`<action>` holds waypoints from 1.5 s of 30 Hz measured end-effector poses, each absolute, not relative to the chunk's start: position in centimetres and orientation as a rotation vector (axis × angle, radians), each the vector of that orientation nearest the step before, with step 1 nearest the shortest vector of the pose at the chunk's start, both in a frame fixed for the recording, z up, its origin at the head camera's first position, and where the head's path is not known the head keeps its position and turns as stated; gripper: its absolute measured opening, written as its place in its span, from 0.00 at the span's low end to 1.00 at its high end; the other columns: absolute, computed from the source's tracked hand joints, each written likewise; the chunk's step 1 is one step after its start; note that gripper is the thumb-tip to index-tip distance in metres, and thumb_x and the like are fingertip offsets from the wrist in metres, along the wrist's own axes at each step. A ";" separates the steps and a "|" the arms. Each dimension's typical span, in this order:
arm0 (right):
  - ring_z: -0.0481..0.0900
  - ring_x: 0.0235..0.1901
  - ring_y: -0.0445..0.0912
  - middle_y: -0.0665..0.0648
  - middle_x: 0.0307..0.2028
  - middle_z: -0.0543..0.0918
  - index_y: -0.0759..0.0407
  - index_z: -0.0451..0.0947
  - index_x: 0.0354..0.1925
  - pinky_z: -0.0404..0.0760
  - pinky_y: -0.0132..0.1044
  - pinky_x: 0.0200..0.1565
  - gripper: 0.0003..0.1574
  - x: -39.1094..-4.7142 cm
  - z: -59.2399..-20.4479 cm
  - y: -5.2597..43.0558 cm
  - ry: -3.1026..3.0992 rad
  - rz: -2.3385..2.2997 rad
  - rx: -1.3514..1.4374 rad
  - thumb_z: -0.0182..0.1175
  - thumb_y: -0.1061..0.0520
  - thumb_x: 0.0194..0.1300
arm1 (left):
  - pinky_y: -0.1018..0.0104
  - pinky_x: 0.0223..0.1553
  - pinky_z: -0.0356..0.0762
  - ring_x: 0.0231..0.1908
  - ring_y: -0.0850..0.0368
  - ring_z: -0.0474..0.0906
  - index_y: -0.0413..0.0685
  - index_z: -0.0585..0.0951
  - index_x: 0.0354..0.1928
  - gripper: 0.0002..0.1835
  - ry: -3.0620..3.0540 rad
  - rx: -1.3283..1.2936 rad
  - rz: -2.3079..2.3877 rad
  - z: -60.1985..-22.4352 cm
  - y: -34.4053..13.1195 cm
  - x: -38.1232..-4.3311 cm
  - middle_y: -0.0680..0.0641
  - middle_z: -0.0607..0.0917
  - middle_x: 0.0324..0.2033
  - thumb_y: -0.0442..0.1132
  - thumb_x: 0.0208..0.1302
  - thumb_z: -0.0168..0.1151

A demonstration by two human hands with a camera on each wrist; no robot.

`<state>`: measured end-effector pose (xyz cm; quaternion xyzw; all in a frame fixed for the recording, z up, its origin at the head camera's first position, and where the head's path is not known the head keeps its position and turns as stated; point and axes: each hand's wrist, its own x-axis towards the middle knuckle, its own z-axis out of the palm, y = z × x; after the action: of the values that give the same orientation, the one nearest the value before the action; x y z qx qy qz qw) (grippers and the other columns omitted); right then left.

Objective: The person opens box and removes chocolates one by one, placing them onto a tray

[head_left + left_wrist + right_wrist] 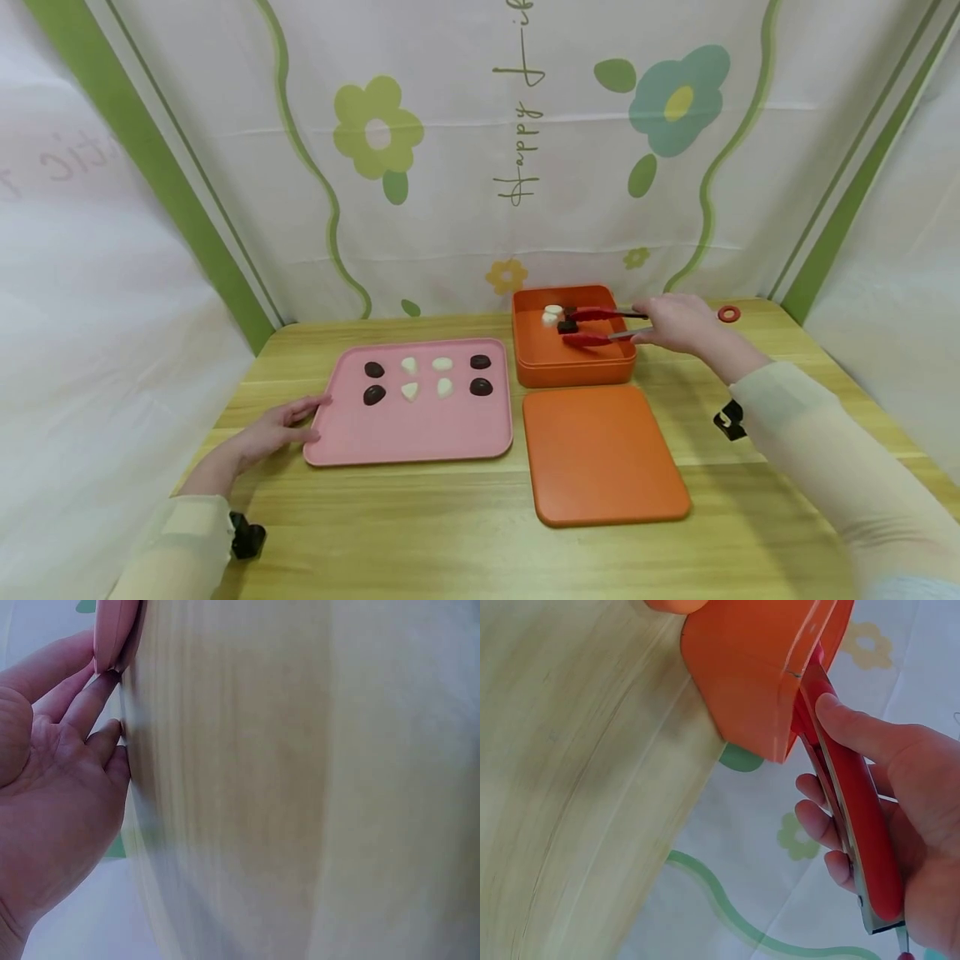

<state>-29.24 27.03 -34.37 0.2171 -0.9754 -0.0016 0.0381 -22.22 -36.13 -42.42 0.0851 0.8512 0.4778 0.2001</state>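
Note:
My right hand (678, 322) grips a pair of red-handled tongs (859, 817), thumb along one arm and fingers curled round the other. The tongs' red tips reach over the rim into an orange box (536, 346), at a dark brown piece (567, 327). Beside that piece lie a few small white pieces (552, 311). My left hand (277, 429) touches the left edge of a pink tray (420, 437) with fairly straight fingers; in the left wrist view its fingertips meet the tray's corner (114, 634). Dark chocolate-like pieces (481, 387) and white ones (442, 364) stand in two rows on the tray.
An orange lid (606, 454) lies flat in front of the box, right of the tray. A small red ring (728, 313) sits near the table's back edge, beyond my right wrist. A flowered white curtain (450, 208) hangs behind the wooden table (420, 525).

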 end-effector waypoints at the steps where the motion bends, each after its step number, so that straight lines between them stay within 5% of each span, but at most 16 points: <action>1: 0.80 0.29 0.54 0.61 0.37 0.85 0.63 0.81 0.48 0.77 0.50 0.28 0.28 -29.2 -34.4 27.0 -2.993 -0.005 0.671 0.71 0.46 0.56 | 0.33 0.65 0.34 0.71 0.32 0.39 0.36 0.58 0.73 0.39 2.379 0.236 1.336 -42.4 -36.1 -22.2 0.31 0.53 0.71 0.38 0.64 0.64; 8: 0.82 0.34 0.56 0.64 0.42 0.85 0.66 0.79 0.53 0.79 0.51 0.29 0.32 -29.4 -34.8 26.9 -2.997 -0.020 0.694 0.69 0.45 0.59 | 0.33 0.65 0.34 0.71 0.32 0.39 0.37 0.58 0.73 0.39 2.384 0.238 1.323 -42.4 -36.2 -22.5 0.30 0.53 0.71 0.38 0.64 0.64; 19: 0.74 0.23 0.48 0.52 0.26 0.81 0.59 0.79 0.39 0.71 0.44 0.23 0.18 -29.6 -35.6 27.1 -3.002 0.025 0.743 0.66 0.46 0.63 | 0.34 0.66 0.36 0.71 0.32 0.40 0.36 0.58 0.73 0.39 2.391 0.258 1.312 -42.5 -36.1 -22.7 0.30 0.53 0.71 0.38 0.65 0.64; 32: 0.66 0.18 0.46 0.48 0.17 0.68 0.51 0.68 0.25 0.62 0.40 0.21 0.17 -29.6 -36.1 27.2 -2.937 0.047 0.776 0.66 0.49 0.63 | 0.35 0.66 0.38 0.71 0.32 0.41 0.34 0.57 0.73 0.39 2.386 0.260 1.314 -42.5 -36.1 -22.8 0.29 0.53 0.71 0.38 0.65 0.64; 40: 0.67 0.19 0.46 0.48 0.18 0.71 0.52 0.72 0.29 0.63 0.39 0.22 0.14 -28.9 -36.5 27.2 -2.911 0.073 0.762 0.67 0.50 0.63 | 0.34 0.66 0.36 0.71 0.31 0.41 0.35 0.58 0.73 0.39 2.393 0.266 1.307 -42.6 -36.2 -22.6 0.29 0.53 0.71 0.39 0.65 0.64; 45: 0.73 0.24 0.48 0.55 0.30 0.83 0.60 0.81 0.45 0.71 0.43 0.24 0.18 -28.3 -36.2 27.1 -2.902 0.086 0.726 0.67 0.49 0.62 | 0.33 0.65 0.36 0.71 0.31 0.40 0.36 0.58 0.73 0.39 2.395 0.248 1.306 -42.6 -36.3 -22.5 0.30 0.53 0.71 0.39 0.65 0.64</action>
<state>-28.27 27.06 -36.18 0.2418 -0.9670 0.0287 0.0743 -22.48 -36.34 -42.65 0.0888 0.8567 0.4671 0.1999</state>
